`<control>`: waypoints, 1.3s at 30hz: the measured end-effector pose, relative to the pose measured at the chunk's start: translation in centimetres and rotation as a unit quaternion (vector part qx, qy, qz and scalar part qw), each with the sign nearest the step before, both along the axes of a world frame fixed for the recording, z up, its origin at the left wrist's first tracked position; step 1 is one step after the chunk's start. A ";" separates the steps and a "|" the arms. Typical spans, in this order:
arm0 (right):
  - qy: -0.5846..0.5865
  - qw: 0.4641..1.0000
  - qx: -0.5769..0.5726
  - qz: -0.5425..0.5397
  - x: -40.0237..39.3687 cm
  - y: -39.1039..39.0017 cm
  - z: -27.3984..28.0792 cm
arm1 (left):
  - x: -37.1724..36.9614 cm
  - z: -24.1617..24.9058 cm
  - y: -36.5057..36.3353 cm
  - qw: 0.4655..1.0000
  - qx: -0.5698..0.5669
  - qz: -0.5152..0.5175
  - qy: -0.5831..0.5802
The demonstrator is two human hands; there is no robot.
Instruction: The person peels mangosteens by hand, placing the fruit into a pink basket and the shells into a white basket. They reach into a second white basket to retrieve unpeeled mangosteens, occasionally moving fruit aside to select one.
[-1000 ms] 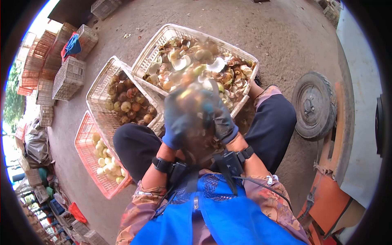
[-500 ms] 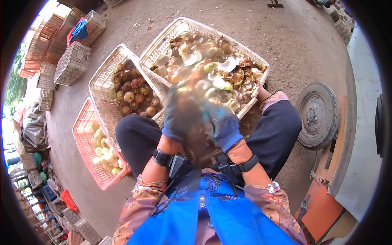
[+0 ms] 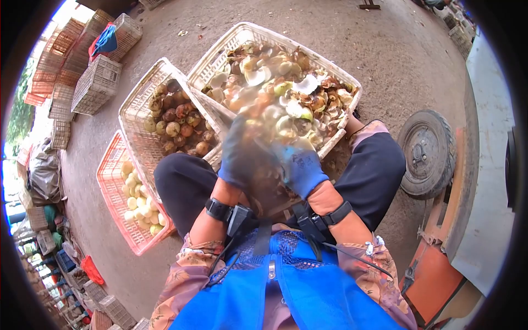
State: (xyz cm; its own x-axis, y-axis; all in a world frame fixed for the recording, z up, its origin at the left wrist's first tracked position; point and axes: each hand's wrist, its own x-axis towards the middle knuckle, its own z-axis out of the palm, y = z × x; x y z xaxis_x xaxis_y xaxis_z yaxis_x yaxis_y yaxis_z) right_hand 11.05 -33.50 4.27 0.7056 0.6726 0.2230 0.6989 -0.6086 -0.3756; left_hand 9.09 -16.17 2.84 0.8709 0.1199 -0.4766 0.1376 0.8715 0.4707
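Both my hands wear blue gloves and are close together between my knees, at the near edge of a white crate (image 3: 344, 118). That crate is heaped with brown skins and pale cup-shaped peelings (image 3: 308, 104) that look like onion peel. My left hand (image 3: 236, 159) is curled, its fingertips lost in a blur. My right hand (image 3: 301, 169) is curled opposite it, a short gap away. A blurred patch covers the space between them, so whatever they hold is hidden. Left of them, another white crate (image 3: 132, 104) holds round brown-skinned onions (image 3: 173, 129).
A pink crate (image 3: 110, 192) of pale peeled onions (image 3: 144, 206) stands beyond my left knee. Stacked crates (image 3: 96, 85) line the far left. On the right are a wheel (image 3: 426, 154) and a grey panel (image 3: 484, 165). Bare ground (image 3: 385, 60) lies ahead.
Both hands stay at the same place, with the right hand turned very slightly. The crates and their contents look the same; the view has shifted a little.
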 end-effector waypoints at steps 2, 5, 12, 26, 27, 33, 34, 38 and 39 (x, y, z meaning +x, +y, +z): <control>0.016 0.999 -0.030 -0.016 -0.1 0.2 -0.1 | 0.0 -0.4 -0.1 1.000 0.014 0.004 -0.003; 0.020 0.996 -0.074 -0.048 -0.1 0.8 -0.4 | -0.1 -1.5 0.9 0.992 0.078 -0.052 -0.083; 0.052 0.996 -0.066 -0.014 1.3 0.2 -1.5 | -1.1 -1.2 0.8 0.995 -0.065 -0.045 0.055; 0.150 0.974 -0.146 -0.083 0.5 1.5 -0.8 | 0.1 -1.3 0.8 0.995 -0.050 -0.065 0.047; 0.140 0.974 -0.158 -0.085 -0.2 1.7 -0.8 | 0.1 -1.5 0.8 0.995 -0.061 -0.069 0.038; 0.137 0.978 -0.127 -0.098 1.1 1.6 -2.1 | 0.9 0.6 -1.0 0.991 -0.038 0.002 0.127; 0.084 0.983 -0.146 -0.077 1.8 1.3 -2.5 | 0.9 0.5 -0.9 0.991 -0.038 0.002 0.127; -0.011 0.996 -0.050 -0.070 2.7 0.4 -4.7 | 0.7 0.8 -1.1 0.994 -0.010 -0.055 0.099; -0.011 0.996 -0.050 -0.071 3.2 0.1 -5.2 | 0.8 1.2 -1.1 0.992 -0.054 -0.074 0.085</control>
State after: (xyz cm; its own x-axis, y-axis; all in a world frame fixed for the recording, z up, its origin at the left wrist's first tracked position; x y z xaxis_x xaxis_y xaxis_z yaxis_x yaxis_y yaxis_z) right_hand 14.21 -33.36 -0.93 0.7906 0.5864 0.1762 0.6108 -0.7349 -0.2947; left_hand 9.87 -17.25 3.99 0.7813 -0.0626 -0.6211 0.3367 0.8801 0.3348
